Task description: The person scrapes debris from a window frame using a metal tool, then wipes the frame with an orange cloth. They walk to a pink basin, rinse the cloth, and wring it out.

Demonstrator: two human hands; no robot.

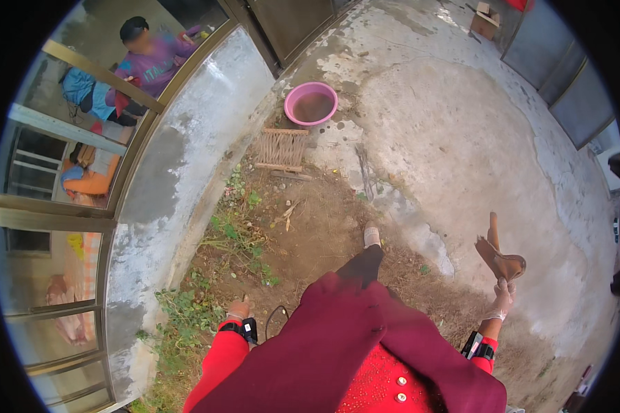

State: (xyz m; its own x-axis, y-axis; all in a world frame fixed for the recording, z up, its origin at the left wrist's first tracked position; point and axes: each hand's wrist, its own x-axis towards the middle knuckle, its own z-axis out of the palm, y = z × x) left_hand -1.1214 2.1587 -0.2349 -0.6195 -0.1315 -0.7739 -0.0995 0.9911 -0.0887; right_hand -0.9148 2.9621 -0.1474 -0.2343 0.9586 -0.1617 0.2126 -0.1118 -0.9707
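My right hand [505, 295], in a thin clear glove, is closed around one end of a brown, curved object [501, 260] with a ragged edge and a narrow upright part; I cannot tell exactly what it is. It is held out over the concrete on the right. My left hand [239, 308] hangs low at the left, near green plants [186, 310]; whether its fingers hold anything is not clear. A dark thin cord [276, 312] curves beside it. One shoe [372, 236] shows on the soil ahead of me.
A pink basin [311, 104] with murky liquid stands beside a low woven stool [283, 149]. To the left runs a low wall [150, 196] under windows, behind which a person [155, 59] sits. A cardboard box [484, 21] stands far right, near metal panels [540, 46].
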